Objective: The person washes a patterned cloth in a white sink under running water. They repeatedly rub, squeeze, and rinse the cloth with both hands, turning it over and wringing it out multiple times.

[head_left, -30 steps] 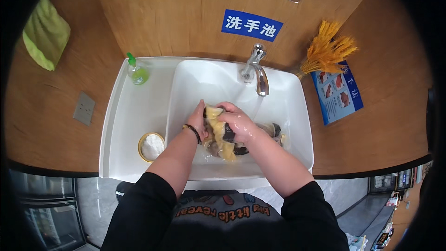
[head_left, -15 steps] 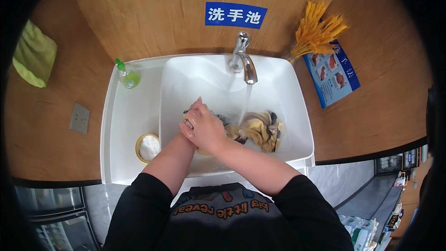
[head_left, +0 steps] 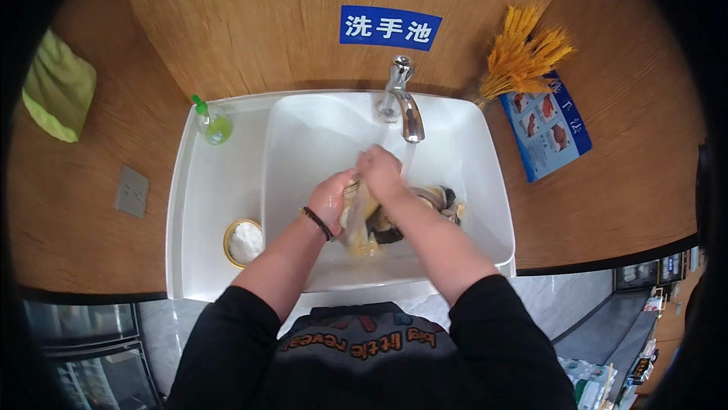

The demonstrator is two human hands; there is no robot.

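Over the white sink basin point(head_left: 303, 125), both my hands grip a wet yellow, grey and black cloth point(head_left: 365, 213). My left hand point(head_left: 331, 196), with a dark bracelet at its wrist, is closed around one part of it. Close beside it and a little higher, my right hand point(head_left: 381, 172) is closed on the cloth's upper part, its fingers slightly blurred. More of the bunched fabric lies in the basin, partly hidden behind my right forearm. Water runs from the chrome tap point(head_left: 410, 123) just right of my right hand.
A green pump bottle point(head_left: 217, 129) and a bowl of white powder point(head_left: 245, 242) stand on the ledge to the left. Yellow dried stalks point(head_left: 523, 53) and a blue poster point(head_left: 547, 133) are at the right wall. A green towel point(head_left: 61, 90) hangs far left.
My hands have moved right and come apart from their clasp, lifting part of the cloth between them. The left wrist's bracelet has come into sight.
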